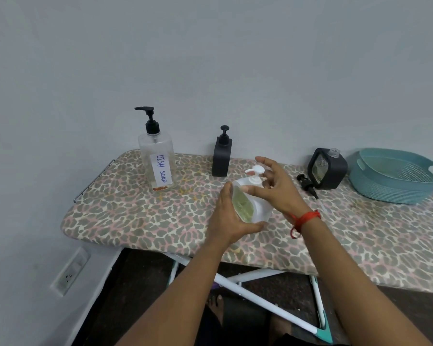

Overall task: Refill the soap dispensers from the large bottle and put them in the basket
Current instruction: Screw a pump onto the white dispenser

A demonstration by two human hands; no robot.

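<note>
You are gripping the small white dispenser (pixel 258 208) in your left hand (pixel 231 218), with the fingers curled under its base and the palm against its side. You are holding it just above the ironing board (pixel 135 216), tilted a little to your right. Greenish soap is showing through its side next to your palm.

Your right hand (pixel 275 186) is hovering open right over that grip. Its fingers are spread loosely around the white pump (pixel 255 174), and the thumb is lying across the shoulder of the bottle. I cannot tell whether the fingers are touching the pump. A red thread (pixel 306 218) is sitting on that wrist.

Beyond and well to the left of your grip, the large clear bottle (pixel 158 166) labelled DISH SOAP is standing upright, with only a little showing at its bottom. Just beyond your hands, a black dispenser (pixel 221 158) is standing with its pump on.

To the right of your grip, a loose black pump (pixel 308 186) is lying on the board. A second black dispenser (pixel 330 171) is sitting just past it with its neck uncapped. Farther right again, the basket (pixel 385 191) is resting on the board, well apart from the bottle you are holding.
</note>
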